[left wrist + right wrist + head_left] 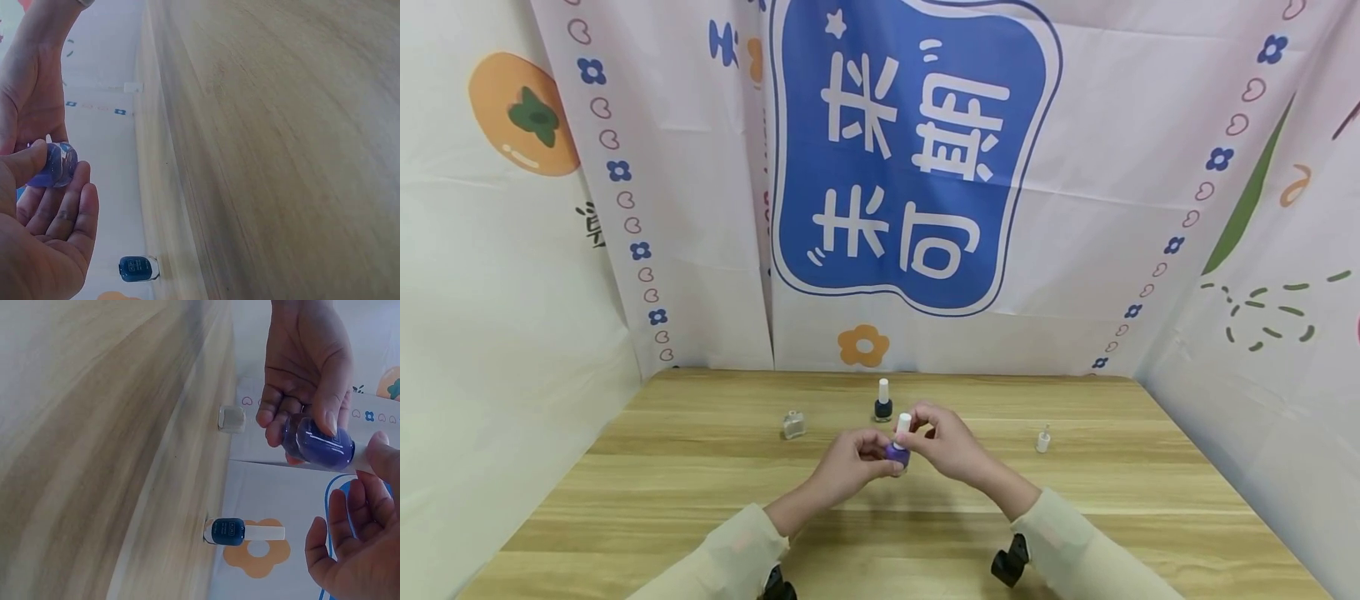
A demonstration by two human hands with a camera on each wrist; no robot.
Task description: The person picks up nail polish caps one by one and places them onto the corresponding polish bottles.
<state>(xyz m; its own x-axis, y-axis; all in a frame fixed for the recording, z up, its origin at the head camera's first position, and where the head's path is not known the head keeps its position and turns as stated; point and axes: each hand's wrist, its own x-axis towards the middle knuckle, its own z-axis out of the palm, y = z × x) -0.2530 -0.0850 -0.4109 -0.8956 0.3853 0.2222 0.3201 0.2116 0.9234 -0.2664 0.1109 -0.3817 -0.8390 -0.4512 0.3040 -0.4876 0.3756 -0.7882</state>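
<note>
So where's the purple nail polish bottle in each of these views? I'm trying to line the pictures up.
Head: the purple nail polish bottle is below centre, between the left hand and the right hand.
Left wrist: near the left edge, about mid-height.
Right wrist: right of centre, about mid-height.
Shared landmark: the dark blue nail polish bottle, standing beyond the hands in the head view, shows in all three.

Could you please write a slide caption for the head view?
Left hand holds a purple nail polish bottle while right hand grips its white cap.
</note>
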